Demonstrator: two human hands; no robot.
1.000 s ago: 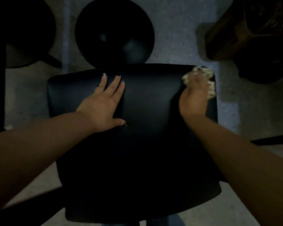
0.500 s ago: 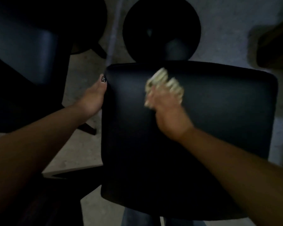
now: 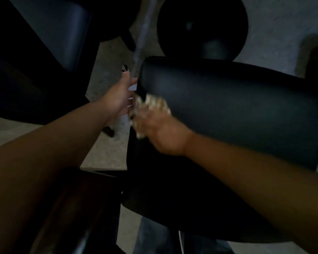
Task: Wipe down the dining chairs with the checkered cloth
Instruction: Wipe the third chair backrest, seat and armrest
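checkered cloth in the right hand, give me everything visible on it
The pale checkered cloth is bunched into a crumpled wad, cream with faint darker marks; motion blur hides the pattern. The right hand grips it and presses it against the left edge of the black padded chair back. It sits right beside the left hand, which holds that same edge; whether they touch is unclear.

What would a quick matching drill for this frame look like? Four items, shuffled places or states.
Items:
1. checkered cloth
2. left hand
3. black chair
4. round black base

States:
A. on the floor beyond the chair
B. at the chair's left edge
C. bunched under the right hand
D. being wiped

Pairs: 1-C, 2-B, 3-D, 4-A
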